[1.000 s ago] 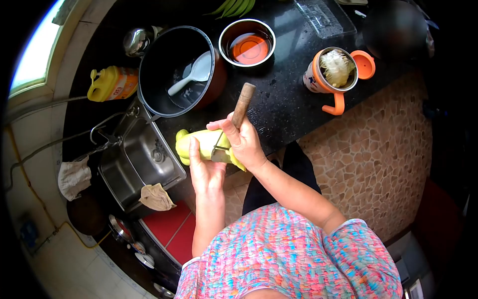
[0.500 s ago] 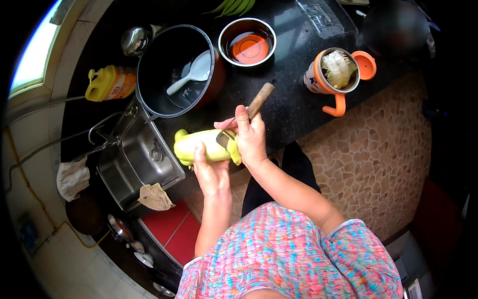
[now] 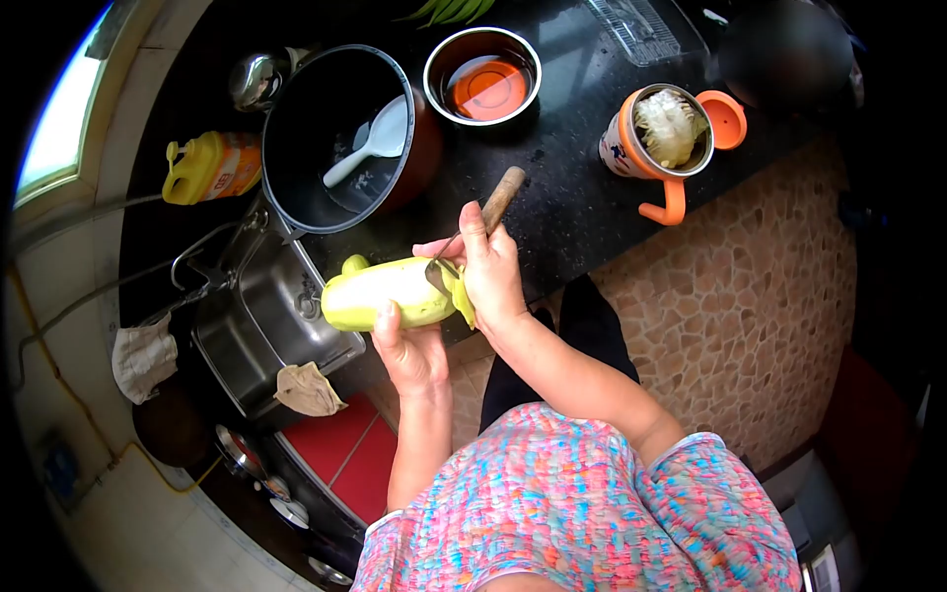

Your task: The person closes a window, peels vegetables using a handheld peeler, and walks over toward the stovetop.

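Observation:
A long pale green gourd [image 3: 375, 296], largely stripped of its skin, is held over the counter edge beside the sink. My left hand [image 3: 412, 357] is closed around its near side, thumb on top. In my right hand [image 3: 493, 276] is a wooden-handled peeler [image 3: 504, 197], its handle pointing up and away. The metal blade lies against the right part of the gourd. Strips of peel [image 3: 461, 299] bunch between the blade and my right palm. Another green piece [image 3: 355, 263] shows at the gourd's far left side. My right fingertips are partly hidden.
A big dark pot [image 3: 276, 187] holds a white ladle [image 3: 380, 144]. Behind stands a steel bowl [image 3: 530, 96] with liquid. An orange-handled mug [image 3: 623, 148] with pale shreds is on the right. The sink [image 3: 237, 350], a cloth [image 3: 308, 389] and a yellow jug [image 3: 209, 170] are left.
The gourd has shifted left and reaches farther past my left hand. The peeler has moved slightly left with my right hand. The whole view has shifted a little.

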`<state>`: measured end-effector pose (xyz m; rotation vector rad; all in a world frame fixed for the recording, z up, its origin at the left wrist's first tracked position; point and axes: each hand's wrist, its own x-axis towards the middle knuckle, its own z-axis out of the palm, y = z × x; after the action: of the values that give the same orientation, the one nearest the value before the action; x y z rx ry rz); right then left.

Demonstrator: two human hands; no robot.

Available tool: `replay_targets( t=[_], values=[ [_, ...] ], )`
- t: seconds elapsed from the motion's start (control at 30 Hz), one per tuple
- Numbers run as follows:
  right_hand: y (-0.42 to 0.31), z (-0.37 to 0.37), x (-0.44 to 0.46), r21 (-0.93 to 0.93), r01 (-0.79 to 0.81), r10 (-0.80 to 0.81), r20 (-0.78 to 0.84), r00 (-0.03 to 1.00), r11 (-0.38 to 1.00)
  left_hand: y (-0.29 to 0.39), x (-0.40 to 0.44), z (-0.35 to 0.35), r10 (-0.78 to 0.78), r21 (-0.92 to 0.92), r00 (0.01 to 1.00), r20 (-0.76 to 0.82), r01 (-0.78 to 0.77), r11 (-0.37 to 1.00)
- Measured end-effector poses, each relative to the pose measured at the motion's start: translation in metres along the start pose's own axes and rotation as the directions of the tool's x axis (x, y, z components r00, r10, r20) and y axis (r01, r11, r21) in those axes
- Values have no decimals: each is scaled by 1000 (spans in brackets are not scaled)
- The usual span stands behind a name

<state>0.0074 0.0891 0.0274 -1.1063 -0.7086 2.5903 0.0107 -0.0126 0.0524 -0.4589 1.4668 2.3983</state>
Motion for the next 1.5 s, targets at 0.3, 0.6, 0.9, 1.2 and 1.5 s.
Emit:
replay_targets(
  t=[0.3,0.6,0.9,1.2,1.5],
  values=[
    [0,4,3,255,-24,43,-69,997,967,1,-7,-4,74,-172,951,300,-23,985],
    [6,-28,52,-26,210,-211,-155,965,977,8,11,-33,-94,-302,993,75,113,947],
    [6,-78,86,-701,708,-659,570,491,-80,7,11,-45,-361,-452,913,190,408,794],
    [-37,-24,46,-280,468,-448,136,884,838,-1,10,-46,-436,-409,863,257,506,760],
    [-14,-13,-12,-450,88,53,293,955,889,0,5,-12,-370,-305,894,252,436,847]
  ],
)
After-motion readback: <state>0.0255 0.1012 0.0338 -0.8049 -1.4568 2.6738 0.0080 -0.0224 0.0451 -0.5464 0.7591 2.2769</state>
